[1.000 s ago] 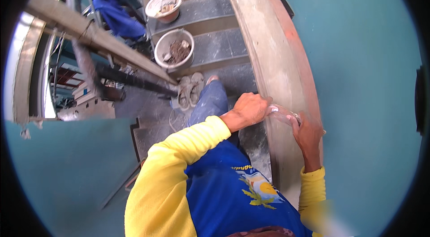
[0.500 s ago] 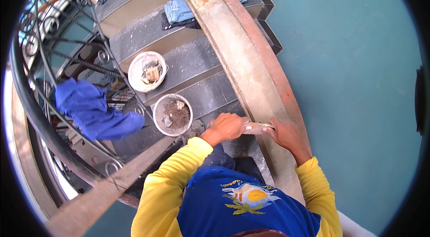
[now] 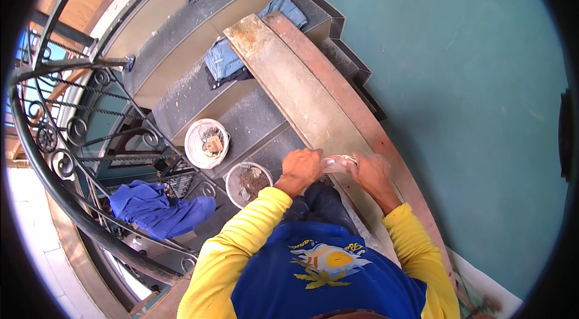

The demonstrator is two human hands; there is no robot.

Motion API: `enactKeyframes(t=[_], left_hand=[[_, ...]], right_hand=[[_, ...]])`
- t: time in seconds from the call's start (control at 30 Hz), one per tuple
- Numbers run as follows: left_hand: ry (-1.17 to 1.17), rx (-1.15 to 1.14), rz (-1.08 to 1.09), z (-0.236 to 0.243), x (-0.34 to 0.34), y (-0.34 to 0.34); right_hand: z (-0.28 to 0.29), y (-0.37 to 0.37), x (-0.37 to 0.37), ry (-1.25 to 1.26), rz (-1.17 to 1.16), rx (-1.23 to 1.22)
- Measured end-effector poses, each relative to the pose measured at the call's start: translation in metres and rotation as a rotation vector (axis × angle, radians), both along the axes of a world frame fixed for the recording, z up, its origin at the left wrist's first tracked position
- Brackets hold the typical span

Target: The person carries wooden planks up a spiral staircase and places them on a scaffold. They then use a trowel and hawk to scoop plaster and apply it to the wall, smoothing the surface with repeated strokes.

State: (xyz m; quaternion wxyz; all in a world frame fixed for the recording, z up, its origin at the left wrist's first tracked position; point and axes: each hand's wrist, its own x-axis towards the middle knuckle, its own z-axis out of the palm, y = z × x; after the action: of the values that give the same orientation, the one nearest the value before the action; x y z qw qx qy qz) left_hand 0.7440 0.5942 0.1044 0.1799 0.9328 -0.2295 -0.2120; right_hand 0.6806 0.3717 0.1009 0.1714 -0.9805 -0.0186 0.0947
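Note:
My left hand and my right hand are closed on opposite ends of a short, flat, reddish-brown piece, with a pale edge and a small whitish spot. Its exact kind is unclear, and my fingers cover both ends. I hold it over the near part of a long, worn, beige wooden plank, which slopes along the stairs. A narrower reddish board runs along the plank's right side. Whether the piece touches the plank, I cannot tell.
Two white buckets stand left on the dark steps: one with mixed bits, one with nails or scraps. Folded blue cloth lies beneath the plank. Blue fabric hangs by the black railing. A teal wall rises right.
My view has turned and shifted, so stairs and railing sit differently in it. Both hands still grip the reddish-brown piece over the plank, slightly further left in the picture.

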Motion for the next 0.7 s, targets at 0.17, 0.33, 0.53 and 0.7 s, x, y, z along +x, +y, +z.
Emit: enactKeyframes(t=[0.17, 0.33, 0.53, 0.7], left_hand=[[-0.040, 0.184, -0.033, 0.012, 0.046, -0.023], [0.035, 0.386, 0.007, 0.022, 0.086, -0.052], [-0.031, 0.383, 0.007, -0.002, 0.134, -0.063], [0.051, 0.137, -0.324, 0.003, 0.214, -0.006]], right_hand=[[-0.021, -0.007, 0.039, -0.021, -0.076, 0.023], [-0.022, -0.006, 0.074, 0.067, -0.185, 0.038], [-0.036, 0.007, 0.144, 0.139, -0.181, -0.028], [-0.059, -0.036, 0.181, 0.126, 0.028, 0.343]])
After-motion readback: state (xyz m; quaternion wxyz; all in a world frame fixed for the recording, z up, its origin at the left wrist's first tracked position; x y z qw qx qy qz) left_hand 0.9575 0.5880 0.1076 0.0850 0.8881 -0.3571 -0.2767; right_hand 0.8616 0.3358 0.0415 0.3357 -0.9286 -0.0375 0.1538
